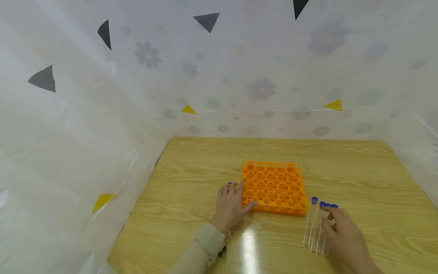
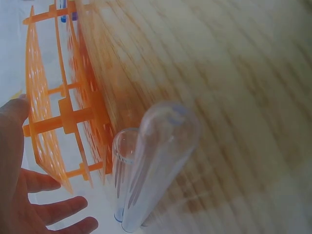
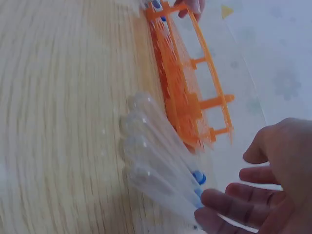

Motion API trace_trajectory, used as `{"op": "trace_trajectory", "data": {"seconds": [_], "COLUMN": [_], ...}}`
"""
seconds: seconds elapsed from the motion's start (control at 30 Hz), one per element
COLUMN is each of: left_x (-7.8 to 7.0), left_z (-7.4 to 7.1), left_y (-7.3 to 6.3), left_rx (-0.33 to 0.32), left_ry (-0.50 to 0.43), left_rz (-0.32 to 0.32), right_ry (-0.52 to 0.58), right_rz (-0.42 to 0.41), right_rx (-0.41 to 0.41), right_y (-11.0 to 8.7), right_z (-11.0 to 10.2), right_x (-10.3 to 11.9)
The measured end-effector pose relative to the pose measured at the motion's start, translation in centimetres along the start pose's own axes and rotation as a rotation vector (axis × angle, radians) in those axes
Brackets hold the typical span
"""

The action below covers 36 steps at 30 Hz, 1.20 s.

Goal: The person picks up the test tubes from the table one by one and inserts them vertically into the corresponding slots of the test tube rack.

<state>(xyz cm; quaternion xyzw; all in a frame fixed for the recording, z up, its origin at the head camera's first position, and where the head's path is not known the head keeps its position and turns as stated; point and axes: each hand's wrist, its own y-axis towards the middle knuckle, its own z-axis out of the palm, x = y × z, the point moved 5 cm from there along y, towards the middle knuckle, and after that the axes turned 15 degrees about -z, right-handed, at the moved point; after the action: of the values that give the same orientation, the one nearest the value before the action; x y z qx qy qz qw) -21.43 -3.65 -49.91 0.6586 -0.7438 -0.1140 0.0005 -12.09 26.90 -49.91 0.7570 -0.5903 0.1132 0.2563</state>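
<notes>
An orange test tube rack lies on the wooden table, its visible holes without tubes. My left hand is at the rack's left side, with the thumb over its front corner and the other fingers extended along the side. In the left wrist view, clear test tubes lie beside the rack, largely covered by my hand in the head view. To the right of the rack lie several clear test tubes with blue caps. Above their caps is my right hand, fingers loosely bent, gripping no tube.
The wooden table reaches back to a pale flowered curtain. That sheeting also hangs along the left and right sides. Yellow and dark triangles are on it.
</notes>
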Motion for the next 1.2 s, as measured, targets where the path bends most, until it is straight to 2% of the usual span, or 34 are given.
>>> {"op": "trace_trajectory", "data": {"seconds": [0.23, 0.4, 0.6, 0.73, 0.97, 1.2], "left_x": [0.0, -0.1, -0.1, -0.2, -0.3, -0.3], "left_z": [-0.1, -0.2, -0.2, -0.5, -0.8, -0.6], "left_y": [0.1, 0.0, 0.0, -0.1, -0.2, -0.2], "left_rx": [-0.045, -0.099, -0.115, -0.124, -0.149, -0.111], "left_ry": [0.026, 0.037, 0.033, 0.033, 0.028, 0.037], "left_rz": [0.023, 0.042, 0.052, 0.057, 0.067, 0.049], "right_ry": [0.03, 0.06, 0.082, 0.076, 0.059, 0.055], "right_rz": [0.098, 0.151, 0.212, 0.232, 0.211, 0.231], "right_rx": [0.106, 0.179, 0.247, 0.262, 0.278, 0.313], "right_y": [-0.1, -0.2, -0.5, -0.5, -0.2, 0.0], "right_z": [-0.5, -0.1, 0.8, 1.0, 1.1, 1.2], "right_x": [-2.8, -3.5, -3.7, -3.6, -3.8, -4.1]}}
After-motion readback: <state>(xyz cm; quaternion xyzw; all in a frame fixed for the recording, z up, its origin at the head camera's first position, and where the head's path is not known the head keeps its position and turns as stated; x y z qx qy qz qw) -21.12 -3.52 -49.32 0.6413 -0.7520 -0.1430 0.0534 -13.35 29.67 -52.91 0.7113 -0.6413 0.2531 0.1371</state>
